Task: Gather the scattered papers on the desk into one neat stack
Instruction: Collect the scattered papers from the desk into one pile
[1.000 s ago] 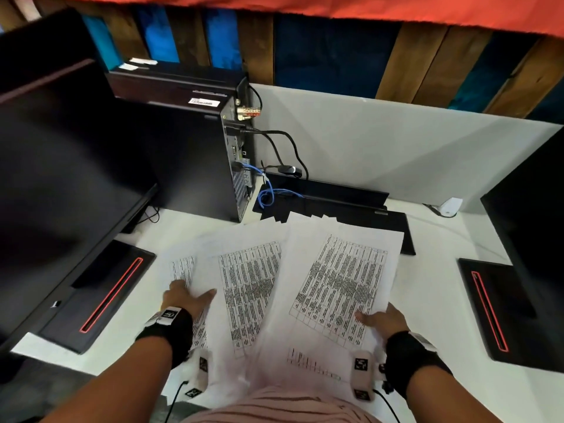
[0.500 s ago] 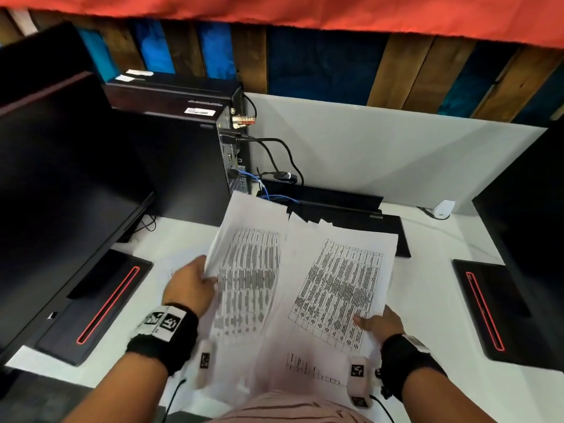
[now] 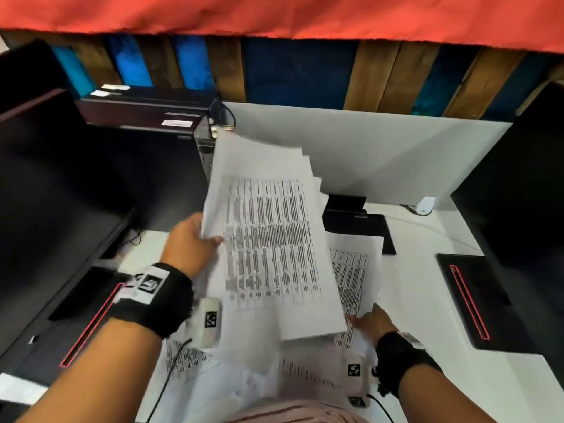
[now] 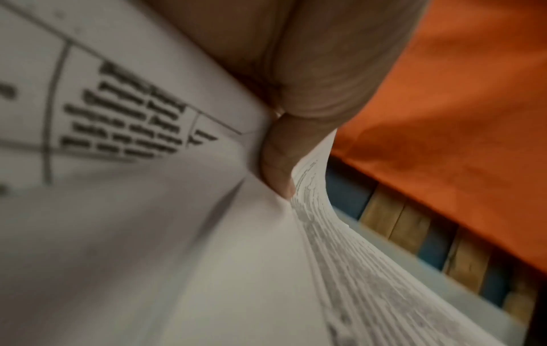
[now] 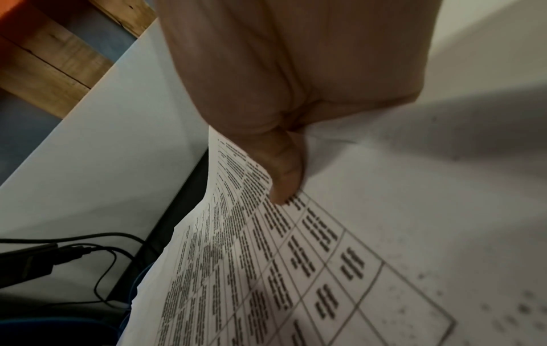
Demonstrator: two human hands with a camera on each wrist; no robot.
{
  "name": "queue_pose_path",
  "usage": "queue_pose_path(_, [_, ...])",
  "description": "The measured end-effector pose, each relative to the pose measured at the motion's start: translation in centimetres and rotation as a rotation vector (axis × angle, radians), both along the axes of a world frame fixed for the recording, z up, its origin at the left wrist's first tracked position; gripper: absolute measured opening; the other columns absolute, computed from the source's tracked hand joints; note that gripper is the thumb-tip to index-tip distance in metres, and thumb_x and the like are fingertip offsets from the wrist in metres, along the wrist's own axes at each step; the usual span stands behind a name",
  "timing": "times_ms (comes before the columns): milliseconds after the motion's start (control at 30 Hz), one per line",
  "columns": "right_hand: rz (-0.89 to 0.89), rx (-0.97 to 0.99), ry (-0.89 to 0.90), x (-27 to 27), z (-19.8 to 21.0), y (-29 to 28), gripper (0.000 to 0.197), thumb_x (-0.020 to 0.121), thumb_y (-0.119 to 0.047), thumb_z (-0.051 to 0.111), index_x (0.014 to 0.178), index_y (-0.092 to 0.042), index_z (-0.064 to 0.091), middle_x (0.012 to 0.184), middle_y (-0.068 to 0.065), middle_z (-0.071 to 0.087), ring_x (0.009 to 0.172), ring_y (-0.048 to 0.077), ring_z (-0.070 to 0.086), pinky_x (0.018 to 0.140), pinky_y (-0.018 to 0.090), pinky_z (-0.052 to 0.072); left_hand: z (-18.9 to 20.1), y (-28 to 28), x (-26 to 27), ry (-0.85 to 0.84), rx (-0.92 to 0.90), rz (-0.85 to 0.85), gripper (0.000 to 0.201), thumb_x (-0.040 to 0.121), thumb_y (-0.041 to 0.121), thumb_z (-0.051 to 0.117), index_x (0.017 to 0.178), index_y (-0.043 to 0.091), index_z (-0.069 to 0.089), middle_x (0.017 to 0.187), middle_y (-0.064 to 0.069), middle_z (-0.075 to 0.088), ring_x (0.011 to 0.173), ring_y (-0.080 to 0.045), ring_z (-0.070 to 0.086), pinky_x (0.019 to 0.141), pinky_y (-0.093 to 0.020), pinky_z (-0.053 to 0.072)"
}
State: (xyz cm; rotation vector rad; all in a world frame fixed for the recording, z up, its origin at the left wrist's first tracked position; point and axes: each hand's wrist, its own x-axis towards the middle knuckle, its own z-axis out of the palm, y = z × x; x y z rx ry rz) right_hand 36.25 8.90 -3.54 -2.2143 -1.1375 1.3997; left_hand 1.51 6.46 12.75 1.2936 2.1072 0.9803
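The left hand (image 3: 189,242) holds a sheaf of printed papers (image 3: 268,239) lifted off the white tabletop (image 3: 427,300), its thumb lying across the top sheet's left edge and the other fingers hidden behind the sheets, so the sheaf is pinched between thumb and fingers. The sheaf tilts up and away from the person, its far edge rising in front of the black computer tower (image 3: 146,141), and its sheets are fanned unevenly at the top. In the left wrist view the thumb (image 4: 281,159) presses on a printed table while the sheets curve away beneath it. The right hand (image 3: 370,323) sits low at the right edge of another sheet (image 3: 354,270) that lies on the tabletop, partly covered by the near corner of the lifted sheaf. In the right wrist view its thumb (image 5: 284,173) rests on the printed grid and the sheet's edge curls up beside it; the other fingers are out of sight under the paper, so it seems to pinch that sheet at its edge. More sheets (image 3: 195,361) lie loose on the tabletop close to the person's body, under the left wrist. Dark monitors (image 3: 45,193) stand at the left and right, each base marked with a red line.
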Motion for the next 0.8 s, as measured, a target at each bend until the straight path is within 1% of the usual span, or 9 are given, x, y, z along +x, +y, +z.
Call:
queue_pose_path(100, [-0.015, 0.013, 0.031, 0.4, -0.7, 0.2, 0.054, 0.097, -0.03, 0.049, 0.134, 0.008, 0.039, 0.142, 0.023, 0.044, 0.129, 0.031, 0.046, 0.087, 0.023, 0.036, -5.4, 0.9, 2.6, -0.032, -0.191, -0.062, 0.032, 0.081, 0.008, 0.071, 0.11, 0.004, 0.059, 0.107, -0.015, 0.068, 0.09, -0.025, 0.062, 0.078, -0.025, 0.042])
queue_pose_path(233, [-0.083, -0.011, 0.232, 0.8, -1.0, 0.0, 0.075, 0.094, -0.059, 0.033, 0.148, -0.007, 0.027, 0.154, 0.012, 0.032, 0.14, 0.028, 0.035, 0.116, 0.037, 0.026, -11.1, 0.3, 4.7, -0.176, -0.385, -0.055, 0.046, 0.085, 0.002, 0.064, 0.126, 0.004, 0.044, 0.121, -0.019, 0.064, 0.1, -0.026, 0.061, 0.084, -0.026, 0.042])
queue_pose_path(367, [-0.013, 0.016, 0.36, 2.0, -3.1, -0.4, 0.114, 0.062, -0.059, 0.078, 0.147, -0.006, 0.024, 0.151, 0.013, 0.038, 0.134, 0.028, 0.042, 0.113, 0.046, 0.032, -13.8, -0.5, 5.3, -0.217, -0.436, 0.003, 0.051, 0.084, -0.009, 0.05, 0.13, 0.01, 0.041, 0.115, -0.018, 0.06, 0.105, -0.03, 0.058, 0.088, -0.032, 0.045])
queue_pose_path(400, [0.056, 0.015, 0.333, 1.7, -2.5, -0.7, 0.118, 0.062, -0.052, 0.081, 0.149, -0.005, 0.019, 0.153, 0.013, 0.034, 0.137, 0.029, 0.038, 0.114, 0.046, 0.03, -14.0, -0.6, 5.6, -0.259, -0.415, 0.036, 0.048, 0.083, -0.011, 0.048, 0.124, 0.014, 0.045, 0.108, -0.014, 0.058, 0.098, -0.028, 0.057, 0.084, -0.031, 0.045])
queue_pose_path(467, [0.115, 0.034, 0.316, 1.1, -1.7, -1.3, 0.098, 0.082, -0.027, 0.073, 0.151, -0.004, 0.008, 0.156, 0.014, 0.026, 0.142, 0.028, 0.029, 0.117, 0.04, 0.024, -14.1, -0.7, 6.1, -0.337, -0.362, 0.114, 0.043, 0.084, -0.013, 0.045, 0.114, 0.017, 0.046, 0.097, -0.012, 0.057, 0.09, -0.029, 0.057, 0.077, -0.033, 0.046])
queue_pose_path(567, [0.165, 0.083, 0.27, 0.9, -2.7, -2.1, 0.091, 0.091, -0.019, 0.062, 0.15, -0.003, -0.005, 0.16, 0.012, 0.008, 0.148, 0.024, 0.012, 0.117, 0.031, 0.014, -13.8, -0.5, 7.1, -0.411, -0.275, 0.211, 0.042, 0.086, -0.016, 0.04, 0.12, 0.009, 0.045, 0.082, -0.003, 0.054, 0.099, -0.038, 0.06, 0.071, -0.03, 0.041])
queue_pose_path(667, [0.195, 0.136, 0.285, 0.3, -3.6, -2.7, 0.113, 0.079, -0.029, 0.076, 0.15, -0.005, -0.008, 0.161, 0.01, 0.003, 0.148, 0.022, 0.01, 0.118, 0.031, 0.012, -13.8, -0.4, 8.0, -0.397, -0.283, 0.21, 0.05, 0.088, -0.015, 0.032, 0.134, 0.003, 0.039, 0.116, -0.017, 0.057, 0.104, -0.03, 0.054, 0.088, -0.037, 0.044])
queue_pose_path(767, [0.222, 0.135, 0.321, 0.4, -3.4, -2.5, 0.156, 0.036, -0.07, 0.082, 0.152, -0.01, -0.004, 0.159, 0.002, 0.012, 0.146, 0.023, 0.018, 0.119, 0.038, 0.018, -14.3, -0.5, 8.9, -0.249, -0.385, 0.014, 0.061, 0.089, -0.011, 0.028, 0.148, 0.008, 0.03, 0.149, -0.016, 0.039, 0.136, -0.03, 0.039, 0.113, -0.035, 0.03])
queue_pose_path(800, [0.192, 0.098, 0.341, 0.8, -3.4, -2.1, 0.15, 0.041, -0.072, 0.08, 0.152, -0.013, -0.002, 0.159, 0.003, 0.014, 0.146, 0.023, 0.02, 0.119, 0.039, 0.021, -14.9, -0.4, 9.3, -0.185, -0.421, -0.071, 0.063, 0.089, -0.01, 0.029, 0.149, 0.009, 0.028, 0.15, -0.015, 0.037, 0.137, -0.029, 0.037, 0.114, -0.033, 0.029])
